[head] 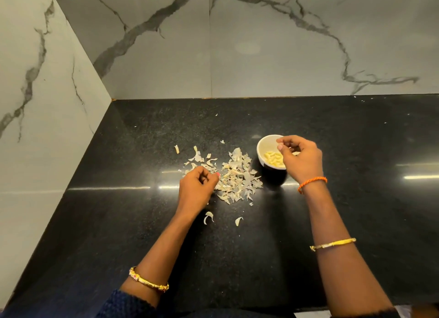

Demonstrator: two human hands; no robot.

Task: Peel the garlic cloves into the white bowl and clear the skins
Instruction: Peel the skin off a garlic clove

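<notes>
A small white bowl (262, 151) stands on the black counter with several peeled yellowish garlic cloves (273, 159) inside. My right hand (303, 160) hovers over the bowl's right half. Its fingers are loosely curled, thumb and forefinger are apart, and nothing shows between them. A loose pile of papery garlic skins (237, 175) lies left of the bowl. My left hand (197, 187) rests at the pile's left edge with its fingers curled in. Whether it pinches any skin is hidden by the fingers.
Stray skin pieces lie around the pile, two of them nearer to me (209, 217) (238, 220) and one at the far left (176, 149). Marble walls (213, 44) close off the counter at the back and left. The counter's front edge (308, 309) is near my body.
</notes>
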